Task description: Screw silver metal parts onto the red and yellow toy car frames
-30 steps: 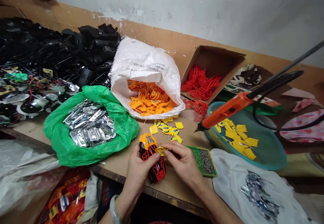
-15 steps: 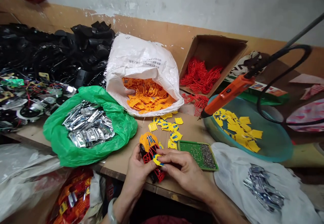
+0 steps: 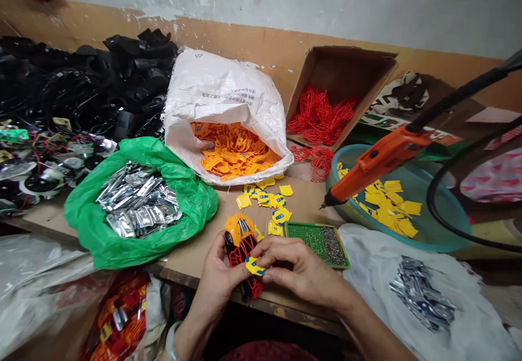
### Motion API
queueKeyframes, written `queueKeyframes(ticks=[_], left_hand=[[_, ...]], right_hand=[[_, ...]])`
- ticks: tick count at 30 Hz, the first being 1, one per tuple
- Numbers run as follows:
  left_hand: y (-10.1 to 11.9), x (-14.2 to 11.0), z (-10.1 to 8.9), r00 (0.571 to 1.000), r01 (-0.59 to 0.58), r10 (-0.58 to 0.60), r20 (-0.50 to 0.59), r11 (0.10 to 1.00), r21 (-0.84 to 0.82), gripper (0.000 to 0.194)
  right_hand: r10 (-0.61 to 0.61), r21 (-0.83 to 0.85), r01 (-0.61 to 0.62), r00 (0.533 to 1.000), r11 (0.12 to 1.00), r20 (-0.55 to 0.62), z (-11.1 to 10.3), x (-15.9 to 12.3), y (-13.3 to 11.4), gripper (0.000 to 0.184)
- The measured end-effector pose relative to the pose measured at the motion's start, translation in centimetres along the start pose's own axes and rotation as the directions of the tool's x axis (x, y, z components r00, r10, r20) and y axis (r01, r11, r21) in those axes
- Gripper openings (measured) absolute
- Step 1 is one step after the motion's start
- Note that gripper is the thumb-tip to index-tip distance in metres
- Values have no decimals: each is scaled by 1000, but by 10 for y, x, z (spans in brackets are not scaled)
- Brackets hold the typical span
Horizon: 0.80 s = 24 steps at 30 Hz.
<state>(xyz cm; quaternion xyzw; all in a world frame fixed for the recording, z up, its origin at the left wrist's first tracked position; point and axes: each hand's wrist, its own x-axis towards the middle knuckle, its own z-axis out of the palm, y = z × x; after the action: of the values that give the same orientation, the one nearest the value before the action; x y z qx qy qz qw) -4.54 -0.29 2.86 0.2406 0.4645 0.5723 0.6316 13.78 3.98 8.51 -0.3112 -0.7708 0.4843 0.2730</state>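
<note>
At the table's front edge my left hand [image 3: 218, 274] is closed around a toy car [image 3: 241, 230] with an orange front, a red lattice frame and black wheels. My right hand [image 3: 296, 268] pinches a small yellow-and-blue plastic piece [image 3: 255, 267] over the car's frame, and my left thumb touches that piece as well. Several similar yellow pieces [image 3: 267, 199] lie on the cardboard just beyond the car. A green tray [image 3: 304, 247] with small screws [image 3: 332, 246] sits right behind my right hand. An orange electric screwdriver [image 3: 375, 160] hangs at the right, its tip above the cardboard.
Left stands a green bag [image 3: 198, 195] of silvery parts. Behind are a white sack [image 3: 228, 81] of orange pieces and a cardboard box [image 3: 338, 67] of red frames. Right are a teal basin [image 3: 448, 217] of yellow pieces and a white bag [image 3: 367, 247]. Black parts [image 3: 101, 83] pile up far left.
The screwdriver hangs further right in view and its cable has swung. Both hands keep hold of the car and the yellow piece, which has shifted slightly lower. The whole view has moved a little.
</note>
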Motion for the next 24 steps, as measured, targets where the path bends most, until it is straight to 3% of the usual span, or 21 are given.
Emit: queueKeyframes(ticks=[6, 11, 14, 17, 19, 24], left_hand=[[2, -2, -1, 1000, 20, -20, -8, 999, -39, 74], [-1, -3, -1, 999, -19, 18, -29, 999, -26, 72], [-2, -2, -2, 999, -40, 40, -29, 999, -16, 73], [-2, -1, -3, 999, -36, 36, -13, 998, -42, 73], [-2, 1, -4, 999, -39, 38, -11, 997, -62, 74], [-3, 5, -4, 999, -42, 40, -25, 994, -99, 78]], right_hand=[[50, -24, -51, 998, 998, -31, 6, -4, -2, 15], [97, 119, -86, 992, 989, -84, 11, -2, 1, 16], [209, 300, -173, 973, 938, -93, 16, -1, 4, 16], [332, 485, -271, 942, 831, -43, 21, -1, 7, 38], [355, 519, -294, 935, 803, -19, 23, 0, 8, 46], [387, 519, -310, 921, 797, -43, 28, 2, 6, 41]])
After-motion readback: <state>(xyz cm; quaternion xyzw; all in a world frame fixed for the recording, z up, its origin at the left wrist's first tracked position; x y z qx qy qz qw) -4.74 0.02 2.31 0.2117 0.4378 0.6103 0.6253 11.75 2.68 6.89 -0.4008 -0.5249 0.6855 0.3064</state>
